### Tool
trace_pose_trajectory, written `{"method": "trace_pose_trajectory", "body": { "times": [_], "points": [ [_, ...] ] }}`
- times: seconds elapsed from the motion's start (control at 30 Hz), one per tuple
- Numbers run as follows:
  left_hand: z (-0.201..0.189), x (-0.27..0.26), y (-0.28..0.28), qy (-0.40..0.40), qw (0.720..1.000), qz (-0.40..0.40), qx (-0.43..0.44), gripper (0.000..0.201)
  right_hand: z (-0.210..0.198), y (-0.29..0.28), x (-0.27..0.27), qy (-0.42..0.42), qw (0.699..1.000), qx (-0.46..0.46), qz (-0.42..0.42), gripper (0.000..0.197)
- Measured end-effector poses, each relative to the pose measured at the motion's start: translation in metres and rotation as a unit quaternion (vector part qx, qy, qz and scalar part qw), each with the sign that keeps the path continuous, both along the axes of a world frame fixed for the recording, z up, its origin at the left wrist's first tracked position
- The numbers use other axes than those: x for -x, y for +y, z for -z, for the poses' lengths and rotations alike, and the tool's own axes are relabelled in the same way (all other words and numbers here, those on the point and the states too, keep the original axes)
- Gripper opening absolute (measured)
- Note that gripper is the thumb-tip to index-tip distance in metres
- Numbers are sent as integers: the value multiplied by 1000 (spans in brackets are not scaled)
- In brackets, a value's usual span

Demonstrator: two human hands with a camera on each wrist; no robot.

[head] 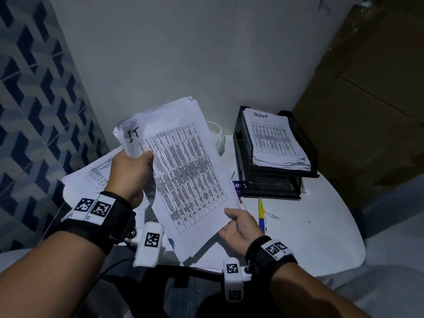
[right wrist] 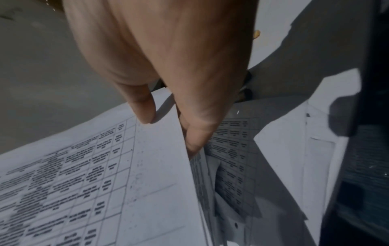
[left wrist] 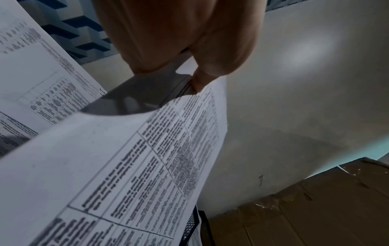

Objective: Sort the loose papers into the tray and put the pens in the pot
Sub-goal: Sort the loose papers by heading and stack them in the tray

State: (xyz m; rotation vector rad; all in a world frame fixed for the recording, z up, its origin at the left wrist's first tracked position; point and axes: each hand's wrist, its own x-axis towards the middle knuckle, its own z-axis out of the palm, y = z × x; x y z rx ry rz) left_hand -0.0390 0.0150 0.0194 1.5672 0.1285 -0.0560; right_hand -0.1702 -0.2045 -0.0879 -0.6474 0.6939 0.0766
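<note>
At frame centre, we are holding a sheaf of papers [head: 183,166]: left hand [head: 130,171] pinching its top, right hand [head: 241,228] its bottom corner. At right, the tray [head: 307,143] is holding one stack; more sheets [head: 91,173] and a pen [head: 261,212] are lying unsorted.

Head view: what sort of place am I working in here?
Probably a small office desk corner: a black mesh paper tray holding printed sheets, a yellow and blue pen on the white table, brown cardboard boxes alongside.
</note>
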Motion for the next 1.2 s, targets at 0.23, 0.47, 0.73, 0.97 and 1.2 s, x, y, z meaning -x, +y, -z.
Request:
{"method": "trace_pose_trajectory", "body": {
  "times": [0.23, 0.47, 0.73, 0.97, 1.2],
  "points": [
    [-7, 12, -5, 38, 981, 168, -90, 7, 21, -37, -6, 105, 992, 59, 36, 34],
    [-2, 12, -5, 8, 954, 227, -195, 7, 33, -100, 2, 197, 949, 154, 194, 16],
    [3, 8, -4, -8, 933, 261, -247, 10, 35, -153, -15, 232, 910, 235, 252, 30],
    [7, 1, -4, -8, 924, 267, -275, 10, 16, -180, -42, 309, 865, 364, 154, 19],
    [14, -7, -4, -1, 915, 271, -299, 8, 41, -209, -86, 259, 868, 412, 102, 36]
  ]
}}
